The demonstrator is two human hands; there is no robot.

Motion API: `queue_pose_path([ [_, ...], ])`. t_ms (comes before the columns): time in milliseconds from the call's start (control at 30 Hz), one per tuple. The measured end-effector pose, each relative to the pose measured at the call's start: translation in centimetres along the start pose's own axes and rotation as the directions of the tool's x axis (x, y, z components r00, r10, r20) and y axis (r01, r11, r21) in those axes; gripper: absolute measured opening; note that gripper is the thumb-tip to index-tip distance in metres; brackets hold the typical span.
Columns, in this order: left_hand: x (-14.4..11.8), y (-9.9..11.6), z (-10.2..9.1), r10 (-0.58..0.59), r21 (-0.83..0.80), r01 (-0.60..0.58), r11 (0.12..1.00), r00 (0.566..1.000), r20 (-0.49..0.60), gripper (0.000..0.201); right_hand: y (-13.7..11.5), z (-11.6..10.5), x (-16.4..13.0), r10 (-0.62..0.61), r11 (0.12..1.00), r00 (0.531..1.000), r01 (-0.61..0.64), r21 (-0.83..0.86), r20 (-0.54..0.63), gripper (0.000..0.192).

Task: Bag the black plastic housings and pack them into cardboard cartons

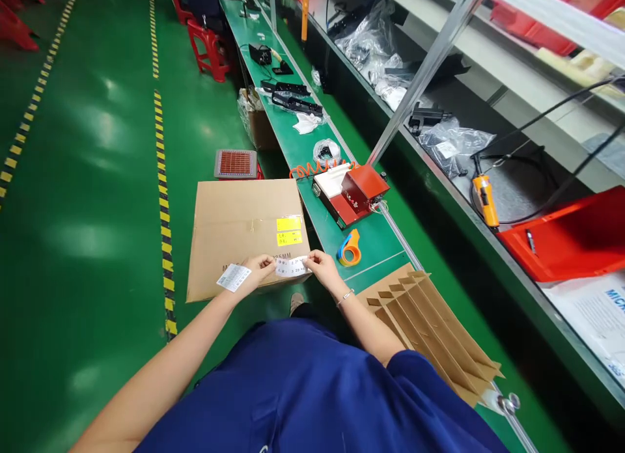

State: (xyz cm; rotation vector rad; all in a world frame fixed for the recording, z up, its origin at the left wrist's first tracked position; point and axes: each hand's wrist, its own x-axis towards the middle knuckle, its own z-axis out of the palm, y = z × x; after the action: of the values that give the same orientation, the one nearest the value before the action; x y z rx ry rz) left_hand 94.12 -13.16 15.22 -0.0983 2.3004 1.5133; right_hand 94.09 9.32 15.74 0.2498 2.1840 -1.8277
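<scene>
Between my two hands a white printed label [291,267] is stretched, low over the near edge of a closed cardboard box [229,212]. My left hand [256,271] pinches its left end, and a second white label [234,277] with fine print lies stuck across the back of that hand. The right end is pinched by the fingers of my right hand [321,267], which has a bracelet at the wrist. Two yellow labels [289,232] with handwriting sit on the box top, just beyond my hands. Clear tape runs across the box.
On the green bench [312,199] stand an orange tape dispenser [349,248], a red-and-white machine [351,196] and cardboard dividers [430,329]. An orange electric screwdriver [486,199] and a red bin [571,235] lie on the right shelf. A red stool [208,49] stands farther off.
</scene>
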Motion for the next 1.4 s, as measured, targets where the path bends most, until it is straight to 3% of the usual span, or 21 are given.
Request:
queue_pose_path([
  [200, 3.9, 0.0, -1.7, -0.056, -0.037, 0.056, 0.998, 0.998, 0.013, 0.032, -0.5, 0.1, 4.8, 0.037, 0.999, 0.999, -0.038, -0.021, -0.037, 0.022],
  [467, 7.0, 0.0, -3.1, -0.089, -0.033, 0.092, 0.995, 0.992, 0.093, 0.032, -0.7, 1.1, 6.4, 0.049, 0.997, 0.995, -0.053, -0.050, -0.092, 0.020],
  [600, 8.0, -0.9, -2.5, -0.103, 0.008, 0.103, 0.995, 0.987, 0.121, 0.028, 0.0, 1.3, 7.2, 0.080, 0.990, 0.992, -0.090, -0.106, -0.096, 0.020],
  [833, 9.8, -2.7, 0.0, -0.160, 0.098, 0.152, 0.983, 0.984, 0.073, 0.022, 2.0, 1.4, 9.3, 0.114, 0.952, 0.982, -0.151, -0.266, -0.153, 0.012],
  [1067, 12.9, -3.7, 0.4, -0.238, 0.223, 0.215, 0.951, 0.968, 0.083, 0.022, 3.0, 1.6, 11.9, 0.113, 0.903, 0.987, -0.151, -0.402, -0.115, 0.011],
  [1233, 14.6, -4.7, 0.8, -0.291, 0.318, 0.245, 0.916, 0.951, 0.107, 0.032, 3.3, 1.8, 13.1, 0.121, 0.868, 0.988, -0.154, -0.471, -0.100, 0.047],
  [1400, 15.1, -5.7, 1.5, -0.283, 0.378, 0.229, 0.897, 0.954, 0.094, 0.033, 3.5, 1.8, 13.3, 0.121, 0.845, 0.989, -0.145, -0.515, -0.080, 0.046],
])
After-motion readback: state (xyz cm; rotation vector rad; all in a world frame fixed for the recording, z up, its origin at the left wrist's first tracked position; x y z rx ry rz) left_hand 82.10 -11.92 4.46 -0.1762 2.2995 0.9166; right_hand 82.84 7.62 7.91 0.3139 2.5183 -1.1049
